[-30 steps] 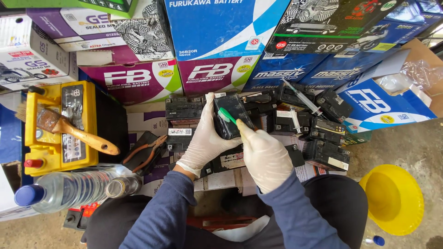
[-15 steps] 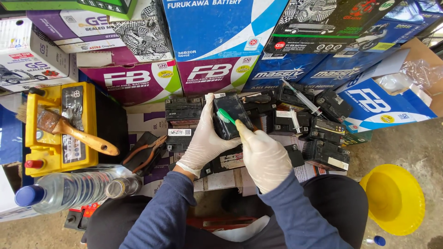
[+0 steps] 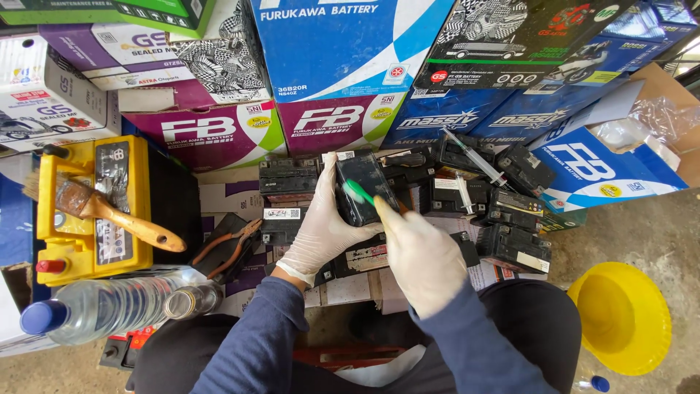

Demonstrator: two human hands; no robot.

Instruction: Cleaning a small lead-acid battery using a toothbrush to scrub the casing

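1. Handle of green brush [image 3: 357, 192] mostly hidden inside gloved right hand [image 3: 419, 255], closed around it; only bristle end showing
2. Left hand [image 3: 321, 226] wrapped round small black battery [image 3: 364, 186], gripping its left side; palm side out of sight
3. Brush tip resting on battery face, just above right hand
4. Further batteries [image 3: 510, 211] behind, partly overlapped; syringe [image 3: 474, 155] lying across them

A single head-worn camera looks steeply down from close above onto the person's lap and the floor, facing stacked cardboard boxes [image 3: 343, 44] ahead.
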